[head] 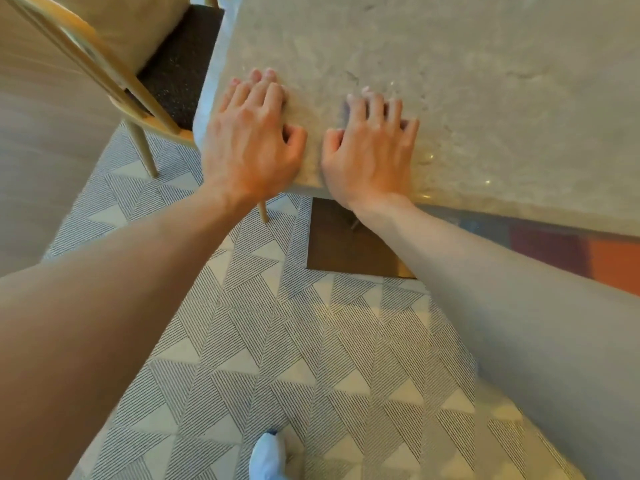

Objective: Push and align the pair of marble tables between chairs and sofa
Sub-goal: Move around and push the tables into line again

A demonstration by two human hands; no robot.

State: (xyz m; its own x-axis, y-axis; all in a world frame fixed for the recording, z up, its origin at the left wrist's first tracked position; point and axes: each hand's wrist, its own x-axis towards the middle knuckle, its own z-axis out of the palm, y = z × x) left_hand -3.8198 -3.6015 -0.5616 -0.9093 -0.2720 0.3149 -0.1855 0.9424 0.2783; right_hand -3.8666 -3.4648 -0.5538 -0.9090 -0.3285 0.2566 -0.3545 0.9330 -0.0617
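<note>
Near the table [450,81] corner, my left hand [249,147] and right hand [370,157] lie flat on marble, grip open, nothing clasped; slab stretches ahead-right, chair [104,71] close at left; left hand nearer it.

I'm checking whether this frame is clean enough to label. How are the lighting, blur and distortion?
Head view: warm, soft light, with small glare specks on the marble table; left hand and right hand are fairly sharp, fingertips slightly smeared; wide-angle bend curves the chair and forearms; the rug pattern stays crisp.
</note>
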